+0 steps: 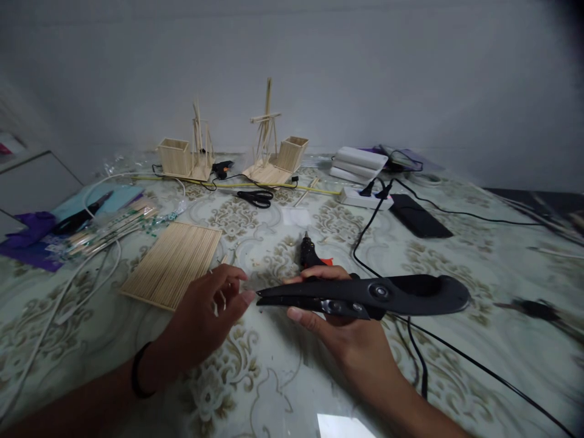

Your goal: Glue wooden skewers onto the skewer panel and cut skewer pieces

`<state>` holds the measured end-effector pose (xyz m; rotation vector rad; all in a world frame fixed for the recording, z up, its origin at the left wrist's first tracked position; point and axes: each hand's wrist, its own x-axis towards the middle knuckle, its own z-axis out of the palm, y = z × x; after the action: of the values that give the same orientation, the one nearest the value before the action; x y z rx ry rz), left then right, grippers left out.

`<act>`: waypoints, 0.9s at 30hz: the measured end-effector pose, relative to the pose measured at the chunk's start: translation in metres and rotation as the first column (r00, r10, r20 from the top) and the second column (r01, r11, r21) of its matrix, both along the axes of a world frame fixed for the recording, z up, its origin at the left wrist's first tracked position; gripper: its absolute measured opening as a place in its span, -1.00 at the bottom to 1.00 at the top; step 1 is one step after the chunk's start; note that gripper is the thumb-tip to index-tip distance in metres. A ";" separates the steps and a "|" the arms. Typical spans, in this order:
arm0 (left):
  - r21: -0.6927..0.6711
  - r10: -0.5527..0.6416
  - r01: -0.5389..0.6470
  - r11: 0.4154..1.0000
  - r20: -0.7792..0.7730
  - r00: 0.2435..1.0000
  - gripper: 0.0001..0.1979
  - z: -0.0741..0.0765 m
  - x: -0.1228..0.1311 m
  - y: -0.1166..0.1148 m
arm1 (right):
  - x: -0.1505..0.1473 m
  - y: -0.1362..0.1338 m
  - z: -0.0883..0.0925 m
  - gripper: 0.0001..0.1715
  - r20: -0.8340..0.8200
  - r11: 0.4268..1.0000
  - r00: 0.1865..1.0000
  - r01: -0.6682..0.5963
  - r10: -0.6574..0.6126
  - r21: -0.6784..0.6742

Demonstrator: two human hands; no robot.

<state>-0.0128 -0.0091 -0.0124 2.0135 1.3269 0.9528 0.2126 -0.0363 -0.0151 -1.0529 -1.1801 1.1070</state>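
Note:
My right hand (342, 322) is wrapped round a black cutting tool (401, 296), whose narrow jaws point left and look nearly closed. My left hand (207, 310) is beside the tip of those jaws, its fingers curled but apart, and nothing can be made out between them. A black glue gun (309, 250) with an orange part lies just beyond my right hand, nozzle pointing away. To the left, partly behind my left hand, a flat panel of thin wooden sticks (171, 261) rests on the patterned table cover (274, 365).
Two stick models with boxes (174, 158) (292, 154) stand at the back. Black scissors (255, 198), a power strip (365, 196) and a phone (420, 216) lie in front. Bagged sticks (112, 228) are left; cables cross the right side.

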 end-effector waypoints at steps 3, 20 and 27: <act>0.019 -0.058 0.058 0.998 0.003 0.998 -0.88 -0.001 0.001 -0.002 | 0.000 0.000 0.000 -0.54 0.002 1.000 1.000 0.001 -0.001 0.004; 0.047 -0.108 0.112 0.993 -0.082 0.991 -0.81 -0.002 0.000 -0.004 | 0.000 0.000 0.000 -0.55 0.053 1.000 0.998 0.025 -0.025 0.001; 0.088 -0.110 0.123 0.988 -0.141 0.984 -0.74 -0.001 0.001 -0.006 | -0.002 -0.001 -0.001 -0.57 0.087 0.999 0.996 0.034 -0.035 0.012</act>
<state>-0.0120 -0.0156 -0.0131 2.2385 1.2373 0.8541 0.2106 -0.0371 -0.0157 -1.1194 -1.2311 1.0358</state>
